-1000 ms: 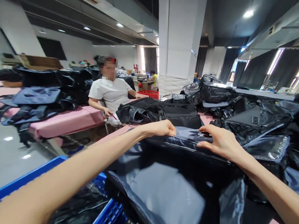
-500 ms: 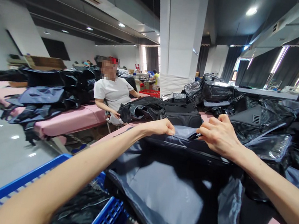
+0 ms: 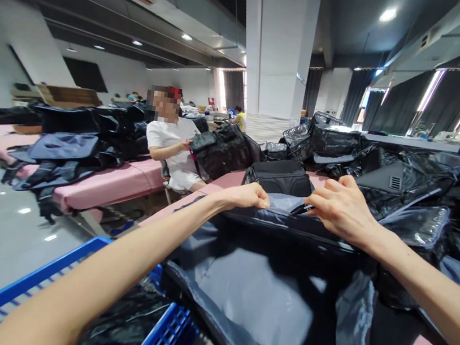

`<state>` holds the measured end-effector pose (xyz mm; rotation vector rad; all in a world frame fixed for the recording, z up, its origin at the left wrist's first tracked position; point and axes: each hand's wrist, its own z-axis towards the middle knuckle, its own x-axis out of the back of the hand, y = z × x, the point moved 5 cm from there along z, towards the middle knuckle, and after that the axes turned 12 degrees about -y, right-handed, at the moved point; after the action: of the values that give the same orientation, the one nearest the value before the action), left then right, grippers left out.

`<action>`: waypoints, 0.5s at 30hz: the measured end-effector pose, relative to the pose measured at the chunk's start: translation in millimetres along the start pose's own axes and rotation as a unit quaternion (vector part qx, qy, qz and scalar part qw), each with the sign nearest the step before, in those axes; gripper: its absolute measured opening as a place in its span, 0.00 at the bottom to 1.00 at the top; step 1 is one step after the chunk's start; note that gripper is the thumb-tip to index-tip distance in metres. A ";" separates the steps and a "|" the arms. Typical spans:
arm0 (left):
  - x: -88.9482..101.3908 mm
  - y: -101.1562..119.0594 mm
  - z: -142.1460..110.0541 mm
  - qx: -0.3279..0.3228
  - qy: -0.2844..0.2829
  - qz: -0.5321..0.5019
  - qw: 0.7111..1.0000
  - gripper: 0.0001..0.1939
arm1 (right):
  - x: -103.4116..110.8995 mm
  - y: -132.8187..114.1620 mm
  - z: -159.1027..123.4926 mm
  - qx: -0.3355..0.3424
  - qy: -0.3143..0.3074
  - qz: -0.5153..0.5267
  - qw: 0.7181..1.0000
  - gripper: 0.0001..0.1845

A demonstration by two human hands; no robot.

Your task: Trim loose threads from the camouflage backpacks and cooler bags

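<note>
A large black bag (image 3: 255, 296) lies spread wide in front of me, its grey lining facing up. My left hand (image 3: 252, 197) is closed in a pinch on the far edge of the bag. To its right, my right hand (image 3: 334, 207) is closed at the same edge. Between its fingers is a slim black tool (image 3: 301, 209), mostly covered, so its kind is unclear. A strip of grey lining shows between the two hands.
Across the pink-covered table, a co-worker (image 3: 174, 142) in white handles a black bag (image 3: 226, 152). Another black bag (image 3: 279, 173) lies beyond my hands. Black bags (image 3: 401, 174) are heaped on the right. A blue plastic basket (image 3: 167, 332) with black material stands at lower left.
The co-worker has lifted a black bag off the table and tilted it up towards their body. My hands stay nearly in place, the right one turning slightly at the edge.
</note>
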<state>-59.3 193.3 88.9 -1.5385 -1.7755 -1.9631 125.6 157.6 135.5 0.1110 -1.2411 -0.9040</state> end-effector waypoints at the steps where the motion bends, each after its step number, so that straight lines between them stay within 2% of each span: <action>1: -0.2 -0.5 -0.3 0.002 0.001 0.000 1.000 0.12 | -0.8 -1.4 0.9 0.005 -0.008 -0.010 1.000 0.06; 4: 0.0 -3.0 -2.4 0.011 0.013 0.003 1.000 0.12 | -1.2 -6.8 4.6 0.023 -0.034 -0.001 0.999 0.05; 6: 1.4 -4.7 -3.6 0.003 0.022 0.004 1.000 0.12 | -0.8 -8.0 5.1 0.016 -0.043 0.068 0.997 0.06; 8: 3.9 -5.9 -3.9 -0.015 0.028 0.005 0.999 0.11 | -5.1 -6.4 3.1 -0.014 -0.060 0.160 0.985 0.07; 10: 6.3 -6.3 -5.2 -0.011 0.038 0.019 0.999 0.10 | -16.6 -3.9 -0.1 -0.059 -0.096 0.209 0.971 0.13; 11: 7.5 -4.8 -7.9 0.002 0.060 0.036 0.998 0.09 | -24.3 -2.8 -1.6 -0.080 -0.122 0.211 0.966 0.14; 13: 7.0 6.5 -22.7 0.018 0.146 0.109 0.983 0.08 | -39.3 0.3 -2.9 -0.113 -0.172 0.212 0.956 0.13; 15: -8.5 27.8 -50.1 0.005 0.210 0.213 0.954 0.11 | -51.1 5.7 -0.8 -0.132 -0.201 0.239 0.941 0.13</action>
<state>-67.4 140.5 111.4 -1.2415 -1.1715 -1.8733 127.4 194.0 99.1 -0.5954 -1.4229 -0.6711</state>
